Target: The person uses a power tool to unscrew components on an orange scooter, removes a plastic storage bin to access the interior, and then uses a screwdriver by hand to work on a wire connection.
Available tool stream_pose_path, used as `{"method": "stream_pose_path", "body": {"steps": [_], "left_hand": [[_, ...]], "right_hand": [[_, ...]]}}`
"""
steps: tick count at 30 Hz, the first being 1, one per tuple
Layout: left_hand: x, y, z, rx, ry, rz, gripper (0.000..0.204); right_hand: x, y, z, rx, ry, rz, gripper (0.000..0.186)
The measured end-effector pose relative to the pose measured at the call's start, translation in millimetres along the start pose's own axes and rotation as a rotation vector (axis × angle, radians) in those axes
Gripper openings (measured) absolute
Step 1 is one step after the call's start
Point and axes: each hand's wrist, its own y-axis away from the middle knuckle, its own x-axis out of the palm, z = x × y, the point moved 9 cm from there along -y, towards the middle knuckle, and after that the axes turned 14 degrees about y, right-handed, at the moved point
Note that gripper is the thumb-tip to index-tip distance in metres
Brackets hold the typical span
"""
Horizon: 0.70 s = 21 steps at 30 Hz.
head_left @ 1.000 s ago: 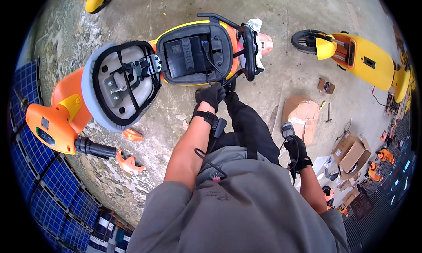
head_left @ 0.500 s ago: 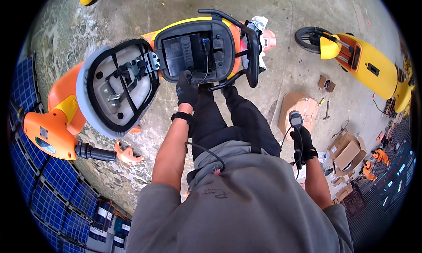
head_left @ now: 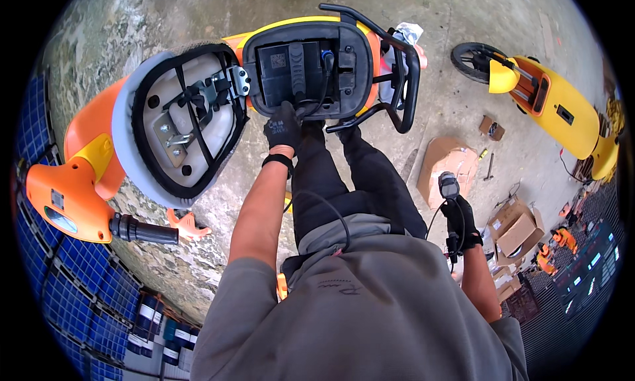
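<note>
The scooter's black battery (head_left: 278,77) sits in the open compartment under the raised seat (head_left: 173,126). A ribbed handle strap (head_left: 297,67) crosses it, and a blue plug (head_left: 327,54) stands at its right side. From that plug a black cable (head_left: 324,93) curves down toward the front rim. My left hand (head_left: 283,124), in a black glove, is at this rim with its fingers curled by the strap's and cable's lower ends; what they grip is hidden. My right hand (head_left: 461,222), also gloved, is closed around a handheld display unit (head_left: 449,185) with dangling black cable.
A black rear rack (head_left: 407,70) juts out at the scooter's right, and its orange front with a handlebar grip (head_left: 145,229) lies left. A yellow scooter (head_left: 562,110) stands at the far right. Cardboard boxes (head_left: 516,230) and a flattened carton (head_left: 446,166) lie on the floor.
The whole view has shifted slightly, with the scooter now farther right. My left hand has come up against the compartment's front rim, and the cable loop now lies closer over the battery.
</note>
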Motion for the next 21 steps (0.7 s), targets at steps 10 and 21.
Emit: {"method": "stream_pose_path", "body": {"steps": [10,21], "left_hand": [[10.3,9.8,-1.9,0.138,0.059,0.008,0.027],[11.3,13.8,10.3,-0.032,0.305,-0.096,0.027]], "right_hand": [[-0.2,2.8,15.5,-0.094,0.05,-0.042,0.015],[11.9,2.1,10.9,-0.081,0.124,-0.049,0.02]]}}
